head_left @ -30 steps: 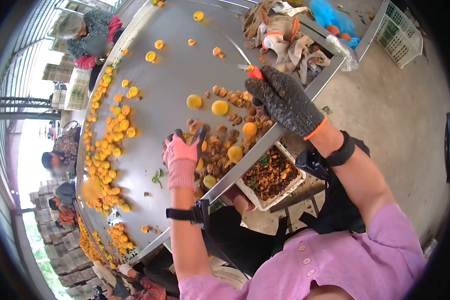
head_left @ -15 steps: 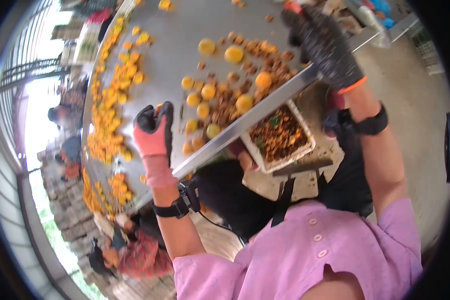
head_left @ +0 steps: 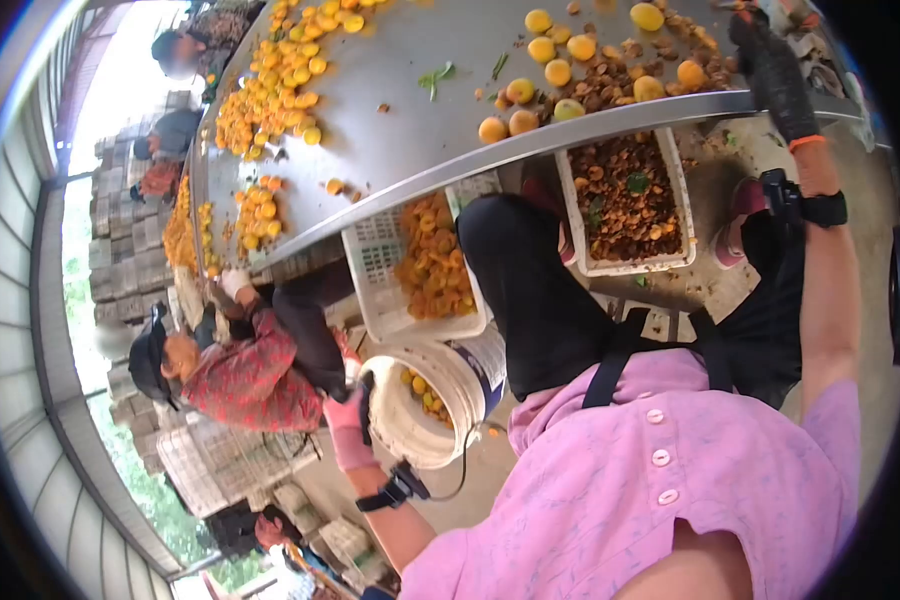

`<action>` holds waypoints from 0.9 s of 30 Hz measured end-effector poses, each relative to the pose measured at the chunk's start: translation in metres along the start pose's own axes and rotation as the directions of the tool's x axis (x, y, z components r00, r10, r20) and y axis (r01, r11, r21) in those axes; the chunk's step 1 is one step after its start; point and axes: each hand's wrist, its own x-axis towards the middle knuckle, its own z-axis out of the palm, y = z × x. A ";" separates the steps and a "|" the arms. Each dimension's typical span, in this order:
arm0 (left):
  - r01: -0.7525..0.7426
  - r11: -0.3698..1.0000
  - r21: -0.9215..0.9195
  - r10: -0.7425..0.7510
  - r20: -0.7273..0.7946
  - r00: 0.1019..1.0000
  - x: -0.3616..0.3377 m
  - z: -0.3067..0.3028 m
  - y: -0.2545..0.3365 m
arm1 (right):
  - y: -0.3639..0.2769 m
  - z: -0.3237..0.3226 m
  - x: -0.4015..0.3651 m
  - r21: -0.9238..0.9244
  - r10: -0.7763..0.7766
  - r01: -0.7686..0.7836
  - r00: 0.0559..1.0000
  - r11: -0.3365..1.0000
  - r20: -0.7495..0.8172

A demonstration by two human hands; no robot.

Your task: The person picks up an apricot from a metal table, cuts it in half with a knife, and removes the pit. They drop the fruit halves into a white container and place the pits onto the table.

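My left hand (head_left: pixel 350 415), in a pink glove with a black palm, is at the left rim of a white bucket (head_left: pixel 452 385). Its visible dark fingers stretch along the rim. Yellow-orange fruits (head_left: pixel 425 395), like apricots, lie inside the bucket. My right hand (head_left: pixel 775 80), in a black glove with an orange cuff, reaches over the metal table's edge at the upper right. Its fingers are closed around something with a reddish end (head_left: pixel 745 8), which I cannot make out. Whole apricot-like fruits (head_left: pixel 558 72) and brown pits or scraps (head_left: pixel 610 85) lie left of it.
Halved orange fruits (head_left: pixel 290 65) spread across the metal table (head_left: pixel 400 125). Below its edge stand a white crate (head_left: pixel 375 265) of orange fruit pieces and a white tub (head_left: pixel 625 268) of brown scraps between my feet. A person in a red patterned top (head_left: pixel 245 375) sits at left.
My left hand has moved from above the table down to the bucket. The view has swung left, bringing the bucket and crate into sight. My right hand stays near the table's edge.
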 end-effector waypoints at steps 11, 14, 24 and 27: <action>-0.449 0.733 -0.511 0.609 0.200 0.768 0.010 0.036 0.305 | -0.039 -0.027 0.006 0.371 0.307 -0.279 0.951 0.886 -0.018; -0.606 0.608 -0.513 0.775 0.218 0.593 -0.008 0.068 0.434 | -0.026 -0.041 0.014 0.390 0.427 -0.356 0.898 0.849 -0.110; -0.815 0.519 -0.260 0.828 0.389 0.403 -0.038 0.205 0.662 | -0.002 -0.068 0.022 0.083 0.354 -0.344 0.907 0.935 -0.226; -0.920 0.380 0.097 0.816 0.433 0.383 -0.041 0.220 0.655 | 0.003 -0.079 0.023 0.066 0.361 -0.355 0.904 0.933 -0.229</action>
